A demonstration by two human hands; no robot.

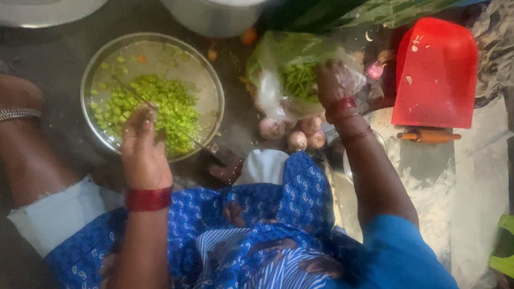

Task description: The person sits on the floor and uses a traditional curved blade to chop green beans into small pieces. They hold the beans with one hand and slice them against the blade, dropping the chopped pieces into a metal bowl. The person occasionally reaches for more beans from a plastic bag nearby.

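Note:
My left hand (144, 148), with a red bangle at the wrist, hovers over the near rim of a steel bowl (210, 82) holding chopped green pieces (155, 102). Its fingers are bunched and bent down by a thin metal blade (179, 132) that lies slanted across the bowl; whether they hold anything is hidden. My right hand (332, 81) reaches into a clear plastic bag (271, 76), its fingers closed around whole green beans (299, 80). Three small onions (297, 140) lie just below the bag.
A red dustpan (436, 71) lies at the right, with an orange stick (428, 136) below it. A steel pot (216, 10) and a plate (43, 8) sit at the top. A green stool (512, 248) stands far right. My blue patterned garment (277, 209) fills the foreground.

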